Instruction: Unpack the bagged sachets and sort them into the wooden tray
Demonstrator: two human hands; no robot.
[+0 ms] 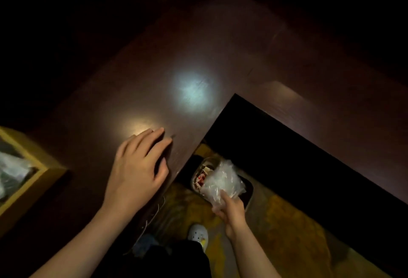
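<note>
Gripping a crumpled clear bag [223,181] over the bin [204,175] below the bench [198,41] edge, the right hand [231,212] should release it squarely inside — left hand [138,168] rests flat, fingers spread, empty; wooden tray [38,172] sits far left.

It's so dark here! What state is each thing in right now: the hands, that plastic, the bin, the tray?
Left hand: flat on the desk, holding nothing.
Right hand: gripping the clear plastic bag.
Clear plastic bag: crumpled, held above the bin.
Waste bin: open, scraps inside.
Wooden tray: on the desk, holding wrapped items.
</note>
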